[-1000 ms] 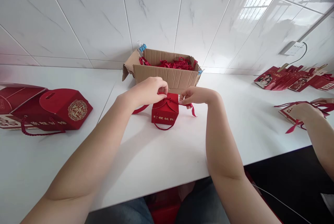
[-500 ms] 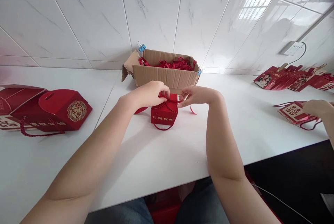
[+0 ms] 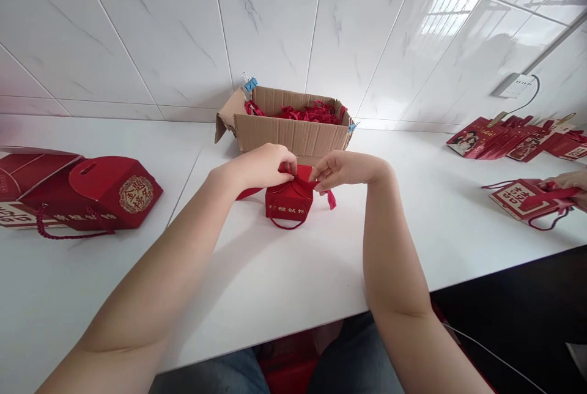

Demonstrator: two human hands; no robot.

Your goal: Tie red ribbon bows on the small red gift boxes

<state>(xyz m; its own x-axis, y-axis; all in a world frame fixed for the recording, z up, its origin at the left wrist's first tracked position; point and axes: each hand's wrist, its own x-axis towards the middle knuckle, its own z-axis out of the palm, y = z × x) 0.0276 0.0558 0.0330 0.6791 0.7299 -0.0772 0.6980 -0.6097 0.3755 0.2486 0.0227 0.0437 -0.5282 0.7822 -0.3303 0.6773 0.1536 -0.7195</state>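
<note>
Pinches the red ribbon (image 3: 331, 199) over the top of the small red box (image 3: 290, 207) with the left hand (image 3: 269, 163), thumb and fingertips nearly together in the grip. Holds the same ribbon just right of the box with the right hand (image 3: 342, 169), again in a narrow grip, with a tail hanging below the fingers. Has the box resting on the counter (image 3: 284, 284), on the near side of a cardboard carton (image 3: 293, 135) with red ribbons (image 3: 312, 114) inside, and a rope handle (image 3: 288, 227) drooping from its near face. Shares the counter with larger red boxes (image 3: 114, 189) well to the left, and with another person's hand (image 3: 571, 183) on the right, at a labelled box (image 3: 516, 199)
</note>
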